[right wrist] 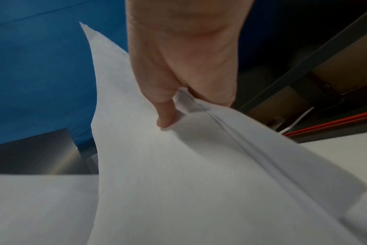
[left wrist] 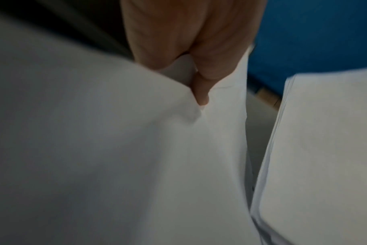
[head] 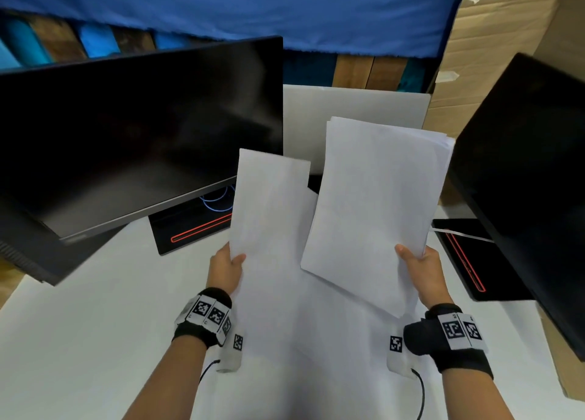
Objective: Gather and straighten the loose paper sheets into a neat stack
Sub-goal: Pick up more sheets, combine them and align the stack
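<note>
The left hand (head: 225, 269) pinches loose sheets (head: 269, 204); the right hand (head: 422, 270) pinches the thicker bundle (head: 376, 204), both raised off the counter (head: 95, 324), probably for merging.

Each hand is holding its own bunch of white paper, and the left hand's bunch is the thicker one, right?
Not quite. The right hand holds the thicker bunch; the right wrist view shows many layered edges there. The left hand pinches only a thin bunch of white paper. Each hand does hold its own bunch, as the head view shows.
</note>
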The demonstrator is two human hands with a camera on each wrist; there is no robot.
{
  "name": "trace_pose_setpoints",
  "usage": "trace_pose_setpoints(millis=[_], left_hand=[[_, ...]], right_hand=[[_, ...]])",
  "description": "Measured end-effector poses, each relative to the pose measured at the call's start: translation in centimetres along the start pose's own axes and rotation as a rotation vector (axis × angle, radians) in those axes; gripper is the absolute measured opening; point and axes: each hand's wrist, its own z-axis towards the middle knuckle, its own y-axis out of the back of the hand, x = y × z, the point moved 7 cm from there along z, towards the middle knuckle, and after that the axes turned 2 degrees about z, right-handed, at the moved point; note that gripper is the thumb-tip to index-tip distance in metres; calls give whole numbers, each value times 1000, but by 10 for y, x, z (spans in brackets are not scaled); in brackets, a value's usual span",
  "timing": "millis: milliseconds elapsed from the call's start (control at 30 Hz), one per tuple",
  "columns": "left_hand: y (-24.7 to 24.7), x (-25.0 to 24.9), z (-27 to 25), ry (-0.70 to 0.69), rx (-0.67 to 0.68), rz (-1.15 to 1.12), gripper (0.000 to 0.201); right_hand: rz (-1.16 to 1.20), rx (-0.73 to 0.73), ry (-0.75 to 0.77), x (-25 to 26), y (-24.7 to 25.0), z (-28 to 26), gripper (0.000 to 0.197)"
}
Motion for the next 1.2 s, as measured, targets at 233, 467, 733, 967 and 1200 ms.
trace_pose_setpoints(millis=[233,467,733,967,1200], left_hand=[[64,-53,3,-191,-204,-158,35],[121,-87,2,-273,-337,-378,33],[82,-110,-7,-257,-137,-580,30],[40,-104,-11,-214,12,-675,34],[37,-105,-10,-241,-90,-624,46]], right_hand=[[10,-33,4,-7,10,7,34],[-30,-63,-6,-4,16,6,33],[40,245,123,57,-23,-23,23],[89,467,168,78,-56,-37,21],[643,399,-16,76,-56,-37,45]])
